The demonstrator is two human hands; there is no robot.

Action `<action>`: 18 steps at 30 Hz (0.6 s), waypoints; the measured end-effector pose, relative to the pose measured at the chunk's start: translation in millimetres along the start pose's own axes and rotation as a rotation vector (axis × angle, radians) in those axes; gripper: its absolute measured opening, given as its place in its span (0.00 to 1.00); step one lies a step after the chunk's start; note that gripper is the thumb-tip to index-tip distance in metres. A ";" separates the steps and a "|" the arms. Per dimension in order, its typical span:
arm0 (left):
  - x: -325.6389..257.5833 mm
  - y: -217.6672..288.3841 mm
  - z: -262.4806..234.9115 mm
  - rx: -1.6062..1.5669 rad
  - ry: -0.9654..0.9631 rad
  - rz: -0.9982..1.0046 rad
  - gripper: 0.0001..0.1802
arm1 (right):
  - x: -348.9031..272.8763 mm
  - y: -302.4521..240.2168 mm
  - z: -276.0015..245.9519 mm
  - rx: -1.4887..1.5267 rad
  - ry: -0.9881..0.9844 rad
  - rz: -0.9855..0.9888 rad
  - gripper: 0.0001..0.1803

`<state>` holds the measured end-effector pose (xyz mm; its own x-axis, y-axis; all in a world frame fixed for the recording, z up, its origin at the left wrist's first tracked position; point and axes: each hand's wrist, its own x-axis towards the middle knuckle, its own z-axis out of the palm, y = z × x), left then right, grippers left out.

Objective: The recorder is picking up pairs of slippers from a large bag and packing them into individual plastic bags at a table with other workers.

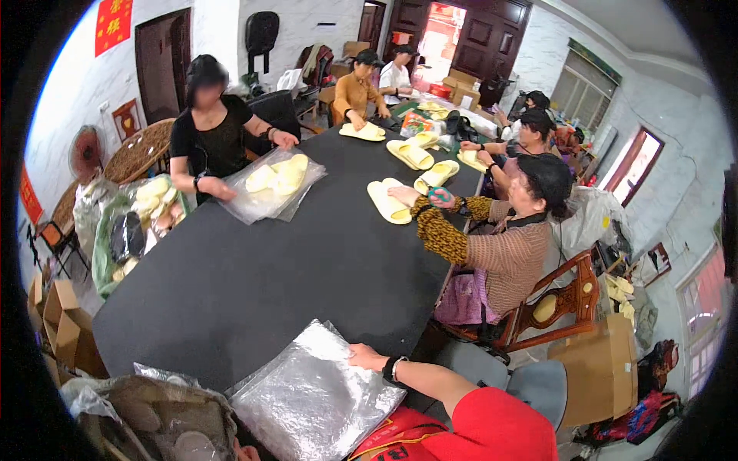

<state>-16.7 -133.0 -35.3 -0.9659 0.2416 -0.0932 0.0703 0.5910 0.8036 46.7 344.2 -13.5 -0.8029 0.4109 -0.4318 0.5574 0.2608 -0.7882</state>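
Note:
A stack of clear plastic bags (311,384) lies over the near edge of the dark table and slopes down toward me, shiny and wrinkled. My right hand (367,358), with a black band at the wrist and a red sleeve above, reaches in from the lower right. Its fingers are closed on the right side of the bags, the thumb hardly showing. Only a sliver of my left hand (246,453) shows at the bottom edge, beside the bags' lower left corner; its fingers are hidden.
Across the dark table (277,284), a person in black holds a bagged pair of slippers (277,177). A person on the right touches a yellow slipper (390,203). More people and slippers line the far end. A brown bundle (165,419) sits at near left, cardboard boxes (65,319) beyond it.

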 end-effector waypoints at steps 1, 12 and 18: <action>8.5 2.3 3.9 0.044 -0.092 -0.085 0.20 | 6.8 9.8 -4.3 0.054 -0.007 0.081 0.17; 27.2 96.0 31.3 -0.209 -0.168 -0.196 0.28 | 2.4 28.9 -13.9 0.089 0.062 0.041 0.17; 17.8 151.5 34.9 -0.470 -0.210 -0.337 0.36 | 5.6 37.2 -16.3 0.063 0.049 0.009 0.17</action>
<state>-14.6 -12.4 64.3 -0.8427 0.2756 -0.4625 -0.3937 0.2703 0.8786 66.3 370.4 -38.1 -0.7855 0.4557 -0.4186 0.5493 0.2019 -0.8109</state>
